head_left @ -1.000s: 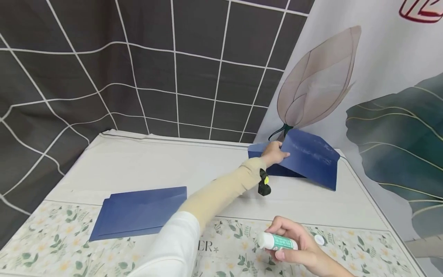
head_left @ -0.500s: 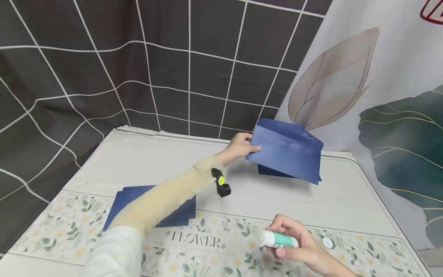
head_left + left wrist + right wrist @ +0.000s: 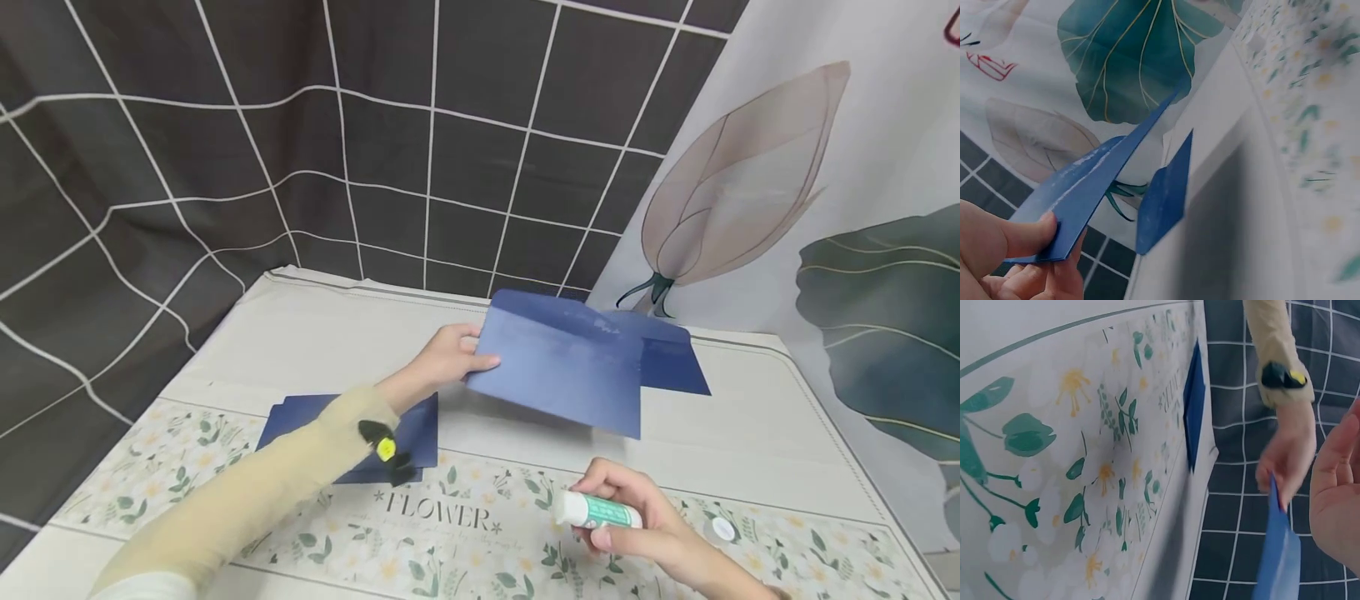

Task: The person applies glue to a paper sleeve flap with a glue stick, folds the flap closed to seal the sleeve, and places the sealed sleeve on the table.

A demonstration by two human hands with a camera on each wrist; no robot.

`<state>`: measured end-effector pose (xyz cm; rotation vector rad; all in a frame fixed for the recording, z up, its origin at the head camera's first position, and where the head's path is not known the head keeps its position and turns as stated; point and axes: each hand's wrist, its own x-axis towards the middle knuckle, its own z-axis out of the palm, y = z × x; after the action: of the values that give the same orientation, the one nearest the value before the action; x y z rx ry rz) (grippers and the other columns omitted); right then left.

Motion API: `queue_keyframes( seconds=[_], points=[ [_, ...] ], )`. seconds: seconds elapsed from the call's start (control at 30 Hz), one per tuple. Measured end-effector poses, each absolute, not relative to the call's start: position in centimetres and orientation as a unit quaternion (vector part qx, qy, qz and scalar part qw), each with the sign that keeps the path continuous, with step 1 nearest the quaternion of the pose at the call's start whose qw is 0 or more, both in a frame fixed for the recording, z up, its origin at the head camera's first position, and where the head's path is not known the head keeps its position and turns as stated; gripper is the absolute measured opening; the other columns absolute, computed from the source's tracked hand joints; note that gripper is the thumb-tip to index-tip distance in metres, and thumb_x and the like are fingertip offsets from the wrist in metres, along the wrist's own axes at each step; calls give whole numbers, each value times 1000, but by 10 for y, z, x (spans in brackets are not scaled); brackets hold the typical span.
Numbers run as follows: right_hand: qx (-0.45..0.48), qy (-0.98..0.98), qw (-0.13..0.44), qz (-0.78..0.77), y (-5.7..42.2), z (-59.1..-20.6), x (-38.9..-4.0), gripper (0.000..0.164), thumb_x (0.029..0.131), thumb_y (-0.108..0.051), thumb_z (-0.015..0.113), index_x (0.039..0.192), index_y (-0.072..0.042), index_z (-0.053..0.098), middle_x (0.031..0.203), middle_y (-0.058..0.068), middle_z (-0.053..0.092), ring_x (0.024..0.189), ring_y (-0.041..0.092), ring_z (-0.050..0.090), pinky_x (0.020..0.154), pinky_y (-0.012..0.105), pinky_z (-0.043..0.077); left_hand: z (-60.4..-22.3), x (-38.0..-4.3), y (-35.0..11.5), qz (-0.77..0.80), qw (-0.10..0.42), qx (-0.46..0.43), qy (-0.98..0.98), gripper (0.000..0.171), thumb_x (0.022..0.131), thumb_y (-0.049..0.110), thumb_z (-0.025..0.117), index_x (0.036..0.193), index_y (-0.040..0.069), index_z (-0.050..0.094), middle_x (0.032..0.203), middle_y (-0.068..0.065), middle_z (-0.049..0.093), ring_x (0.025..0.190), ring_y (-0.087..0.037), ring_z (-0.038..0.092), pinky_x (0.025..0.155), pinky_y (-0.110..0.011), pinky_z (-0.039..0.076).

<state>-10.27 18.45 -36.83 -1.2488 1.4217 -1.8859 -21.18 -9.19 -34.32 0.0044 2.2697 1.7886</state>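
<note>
My left hand (image 3: pixel 442 360) pinches one short edge of a dark blue envelope (image 3: pixel 562 371) between thumb and fingers, holding it raised above the table. Its flap (image 3: pixel 1079 165) stands unfolded and carries whitish smears in the left wrist view. Low at the front right, my right hand (image 3: pixel 651 533) grips a white and green glue stick (image 3: pixel 602 511), its uncapped white end pointing left. A small round white cap (image 3: pixel 723 528) lies beside that hand. In the right wrist view only part of the right hand (image 3: pixel 1338 487) shows, and the glue stick is out of sight.
Another blue envelope (image 3: pixel 675 367) lies at the back right, partly behind the held one. Several stacked blue envelopes (image 3: pixel 416 433) rest on the left, under the left forearm. The tablecloth (image 3: pixel 322 342) meets a dark grid curtain (image 3: pixel 480 183) at the back.
My left hand has drawn the envelope from the back right leftward and nearer, leaving the other envelope behind. The right hand keeps the glue stick in nearly the same place.
</note>
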Motion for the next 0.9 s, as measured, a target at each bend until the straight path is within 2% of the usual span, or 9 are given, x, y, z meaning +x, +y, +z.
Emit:
queue_keyframes(
  seconds=[0.13, 0.2, 0.33, 0.5, 0.6, 0.67, 0.77, 0.87, 0.9],
  points=[
    [-411, 550, 245, -685, 181, -362, -101, 40, 85, 18, 42, 118, -2, 52, 98, 0, 67, 75, 12, 62, 58, 31, 56, -354, -184, -113, 613, 146, -8, 777, 43, 84, 5, 70, 122, -7, 53, 106, -24, 70, 73, -20, 72, 69, -33, 60],
    [-392, 569, 248, -679, 179, -358, -102, 37, 88, 16, 41, 118, -2, 52, 98, -2, 68, 75, 9, 62, 57, 30, 55, -361, -171, -122, 616, 157, -6, 772, 44, 85, 4, 69, 123, -9, 52, 105, -25, 70, 75, -23, 73, 69, -35, 60],
    [-365, 613, 239, -658, 174, -354, -106, 35, 93, 11, 40, 124, -2, 50, 95, -2, 68, 69, 12, 61, 55, 30, 53, -371, -145, -133, 609, 179, -10, 773, 45, 86, 6, 68, 124, -11, 50, 100, -23, 71, 77, -25, 73, 71, -36, 60],
    [-342, 664, 177, -641, 165, -357, -114, 39, 95, 7, 43, 131, -8, 39, 87, -2, 68, 61, 17, 60, 50, 33, 50, -381, -117, -141, 611, 204, -12, 765, 41, 87, 6, 68, 120, -11, 51, 96, -20, 72, 73, -22, 72, 70, -36, 60],
    [-325, 686, 138, -636, 160, -360, -120, 32, 94, 6, 46, 122, -8, 43, 83, -2, 68, 58, 16, 60, 49, 33, 51, -386, -106, -143, 620, 218, -6, 754, 42, 86, 5, 68, 120, -14, 49, 98, -23, 71, 75, -23, 72, 70, -36, 59],
    [-319, 704, 117, -624, 157, -361, -125, 27, 93, 5, 49, 118, -6, 47, 80, -2, 68, 57, 16, 60, 48, 33, 50, -390, -100, -143, 614, 219, -4, 758, 51, 86, 6, 68, 125, -18, 45, 97, -24, 70, 75, -21, 70, 70, -36, 59],
    [-301, 734, 108, -599, 152, -363, -130, 23, 92, 1, 56, 114, -5, 54, 78, 2, 68, 57, 15, 60, 48, 33, 51, -395, -95, -141, 598, 219, 0, 771, 67, 86, 7, 69, 135, -22, 33, 78, -12, 62, 68, -15, 61, 67, -33, 58],
    [-284, 758, 106, -577, 145, -365, -136, 21, 90, -3, 61, 111, -4, 61, 78, 14, 67, 58, 19, 62, 50, 32, 53, -398, -92, -138, 588, 220, 7, 779, 75, 86, 6, 69, 140, -22, 24, 68, 0, 44, 59, -11, 49, 61, -29, 55],
    [-278, 766, 104, -570, 143, -366, -137, 20, 90, -5, 63, 110, -3, 62, 78, 18, 67, 58, 20, 62, 50, 32, 53, -399, -91, -136, 579, 216, 14, 786, 75, 86, 7, 69, 140, -21, 25, 67, 0, 46, 57, -11, 48, 59, -27, 53]
  ],
)
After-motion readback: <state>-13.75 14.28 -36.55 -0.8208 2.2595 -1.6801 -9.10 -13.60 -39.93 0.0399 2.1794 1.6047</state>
